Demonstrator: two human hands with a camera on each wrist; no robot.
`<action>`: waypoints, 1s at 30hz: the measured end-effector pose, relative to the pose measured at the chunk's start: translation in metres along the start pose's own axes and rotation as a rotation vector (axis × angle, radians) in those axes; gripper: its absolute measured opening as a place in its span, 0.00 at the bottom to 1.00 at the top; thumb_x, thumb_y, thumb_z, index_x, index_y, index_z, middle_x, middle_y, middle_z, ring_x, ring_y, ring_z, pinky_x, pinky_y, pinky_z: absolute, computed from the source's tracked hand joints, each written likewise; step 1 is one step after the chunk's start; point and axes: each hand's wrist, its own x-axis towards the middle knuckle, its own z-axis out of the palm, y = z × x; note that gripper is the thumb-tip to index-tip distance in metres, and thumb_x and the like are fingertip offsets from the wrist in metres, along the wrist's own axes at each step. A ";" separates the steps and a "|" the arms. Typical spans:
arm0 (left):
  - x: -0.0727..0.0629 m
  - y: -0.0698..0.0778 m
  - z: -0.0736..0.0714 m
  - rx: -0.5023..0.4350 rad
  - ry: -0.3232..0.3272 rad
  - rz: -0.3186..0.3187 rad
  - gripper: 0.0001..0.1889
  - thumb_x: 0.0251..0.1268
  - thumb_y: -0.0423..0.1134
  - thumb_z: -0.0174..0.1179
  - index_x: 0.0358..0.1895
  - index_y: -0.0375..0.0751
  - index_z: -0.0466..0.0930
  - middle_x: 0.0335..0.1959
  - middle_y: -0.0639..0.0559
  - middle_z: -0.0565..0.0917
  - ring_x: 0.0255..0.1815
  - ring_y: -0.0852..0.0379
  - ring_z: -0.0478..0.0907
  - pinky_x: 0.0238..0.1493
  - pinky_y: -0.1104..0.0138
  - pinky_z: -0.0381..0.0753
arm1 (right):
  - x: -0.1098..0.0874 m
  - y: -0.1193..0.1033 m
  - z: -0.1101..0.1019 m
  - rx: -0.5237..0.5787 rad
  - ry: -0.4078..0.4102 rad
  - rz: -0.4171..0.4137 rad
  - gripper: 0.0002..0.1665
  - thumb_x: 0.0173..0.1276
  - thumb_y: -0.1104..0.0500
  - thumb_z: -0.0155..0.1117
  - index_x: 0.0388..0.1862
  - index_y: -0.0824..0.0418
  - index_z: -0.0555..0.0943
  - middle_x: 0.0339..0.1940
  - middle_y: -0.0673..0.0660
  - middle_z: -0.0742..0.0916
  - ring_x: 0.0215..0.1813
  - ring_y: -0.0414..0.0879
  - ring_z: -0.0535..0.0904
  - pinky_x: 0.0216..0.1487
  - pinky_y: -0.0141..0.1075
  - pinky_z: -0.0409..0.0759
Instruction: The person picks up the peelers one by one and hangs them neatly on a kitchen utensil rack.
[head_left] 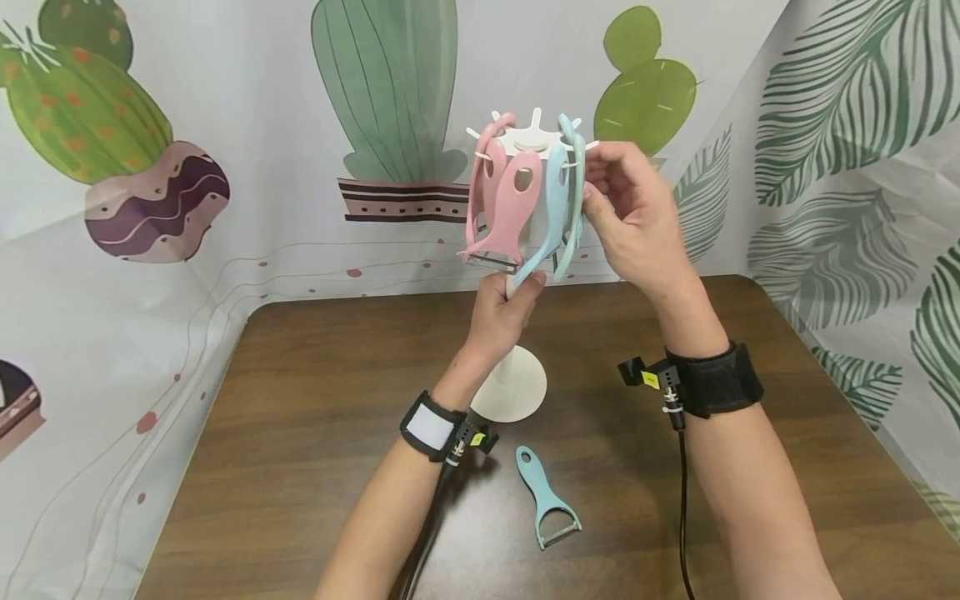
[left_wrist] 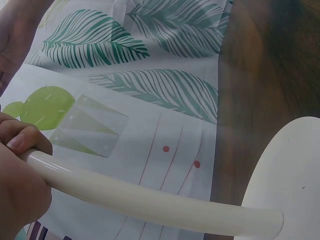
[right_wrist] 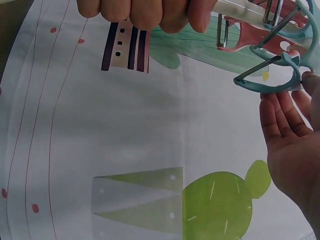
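Note:
My left hand (head_left: 504, 310) grips the white pole (left_wrist: 135, 197) of a stand, just below its spoked top (head_left: 534, 140). Several peelers hang from the spokes: a pink peeler (head_left: 516, 204) at the front, more pink on the left, a light blue peeler (head_left: 556, 187) and a pale green peeler (head_left: 574, 212) on the right. At that right side, my right hand (head_left: 637, 212) has its thumb and curled fingers on a teal peeler (right_wrist: 267, 87), whose handle is largely hidden. Another teal peeler (head_left: 542, 497) lies on the table.
The stand's round white base (head_left: 513, 387) appears above the brown wooden table (head_left: 337, 400); whether it touches is unclear. A printed cloth (head_left: 262, 167) with cacti and leaves hangs behind. Each wrist wears a strap with a small camera, and a cable (head_left: 683, 517) trails from the right one.

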 end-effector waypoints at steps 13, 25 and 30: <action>0.000 0.000 0.000 -0.008 -0.004 0.007 0.29 0.78 0.43 0.52 0.12 0.37 0.62 0.08 0.59 0.61 0.10 0.61 0.55 0.14 0.67 0.50 | -0.007 0.004 -0.003 -0.011 -0.013 0.021 0.18 0.74 0.77 0.60 0.62 0.73 0.78 0.49 0.53 0.85 0.47 0.52 0.81 0.52 0.36 0.81; 0.000 -0.001 -0.001 -0.011 -0.007 0.008 0.29 0.79 0.43 0.53 0.13 0.38 0.63 0.08 0.58 0.62 0.10 0.60 0.56 0.14 0.67 0.51 | -0.035 0.012 -0.005 -0.071 0.007 0.130 0.18 0.74 0.75 0.62 0.61 0.77 0.76 0.49 0.50 0.86 0.48 0.49 0.83 0.49 0.33 0.81; 0.000 -0.002 0.000 -0.015 -0.005 0.007 0.29 0.78 0.42 0.53 0.12 0.40 0.63 0.08 0.59 0.62 0.10 0.61 0.56 0.14 0.67 0.51 | -0.053 0.018 -0.004 -0.053 -0.003 0.186 0.19 0.72 0.77 0.64 0.61 0.78 0.76 0.47 0.54 0.86 0.48 0.49 0.83 0.51 0.34 0.82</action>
